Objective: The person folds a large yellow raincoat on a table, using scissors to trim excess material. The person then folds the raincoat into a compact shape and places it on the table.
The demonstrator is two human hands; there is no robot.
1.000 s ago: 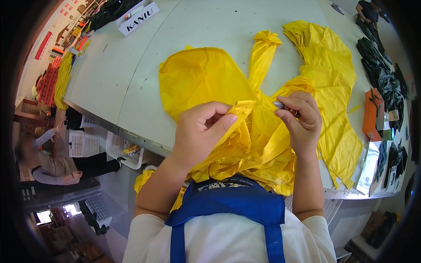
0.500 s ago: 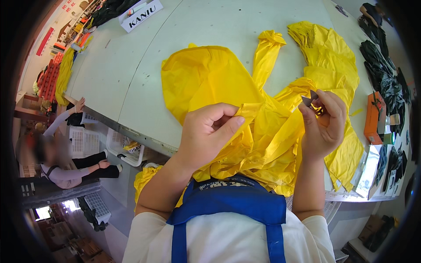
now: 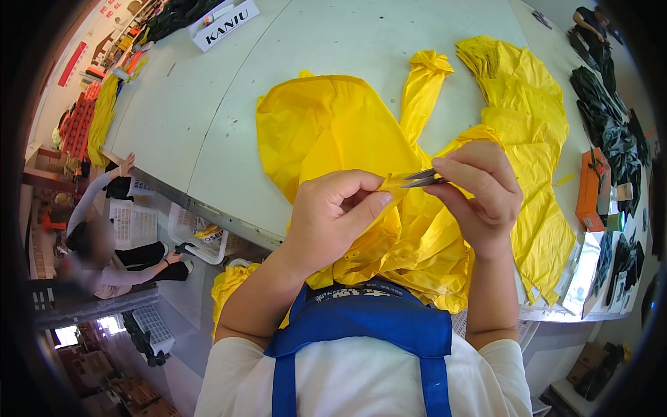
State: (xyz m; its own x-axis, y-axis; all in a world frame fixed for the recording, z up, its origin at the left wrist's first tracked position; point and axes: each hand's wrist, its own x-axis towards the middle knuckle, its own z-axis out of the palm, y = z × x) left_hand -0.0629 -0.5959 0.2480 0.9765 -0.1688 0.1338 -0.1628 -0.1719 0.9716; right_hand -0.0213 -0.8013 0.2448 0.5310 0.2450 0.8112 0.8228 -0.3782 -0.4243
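Observation:
A yellow waterproof-looking garment (image 3: 333, 132) is spread over the near table edge, its lower part bunched against my apron. My left hand (image 3: 333, 215) pinches an edge of it between thumb and forefinger. In my right hand (image 3: 483, 194) are small dark thread snips (image 3: 422, 179), gripped between thumb and fingers. Their two pointed blades lie slightly apart and face left, with the tips at the edge of the pinched fabric. Whether they touch the fabric I cannot tell. My right fingers hide the rest of the snips.
A layered stack of yellow pieces (image 3: 528, 104) lies to the right on the pale table (image 3: 229, 139). Beyond it are an orange box (image 3: 590, 191) and dark garments (image 3: 604, 104). Another person (image 3: 104, 257) sits at the left, near white crates (image 3: 198, 233).
My right hand has moved left with the snips, bringing the blades from pointing upward to pointing left at the pinched edge. My left hand stays nearly still. The person at left has shifted.

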